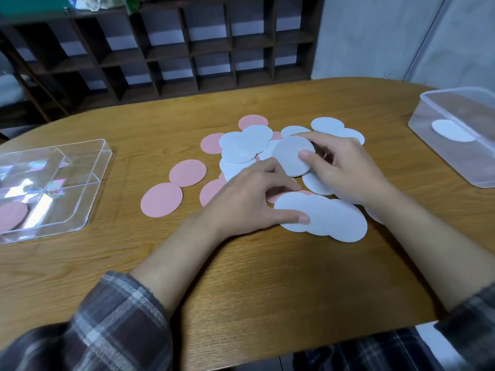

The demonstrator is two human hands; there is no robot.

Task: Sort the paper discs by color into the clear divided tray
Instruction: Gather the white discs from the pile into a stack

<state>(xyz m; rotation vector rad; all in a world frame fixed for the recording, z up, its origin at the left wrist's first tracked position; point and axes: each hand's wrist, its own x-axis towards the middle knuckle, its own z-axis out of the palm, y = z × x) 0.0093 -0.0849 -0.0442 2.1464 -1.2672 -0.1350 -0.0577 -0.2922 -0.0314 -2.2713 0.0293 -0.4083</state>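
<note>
Above the table (267, 277), right hand (345, 170) grips a stack of white discs (290, 156); left hand (249, 199) seemingly pinches a pink disc (276, 196).

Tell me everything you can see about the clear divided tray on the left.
The clear divided tray is see-through plastic, rectangular with rounded corners and low walls; inner dividers cross near its middle. It lies flat on the wooden table at the left, partly cut off by the picture's edge, with rainbow glints. A pink disc lies in its near left compartment; the other visible compartments look empty.
</note>
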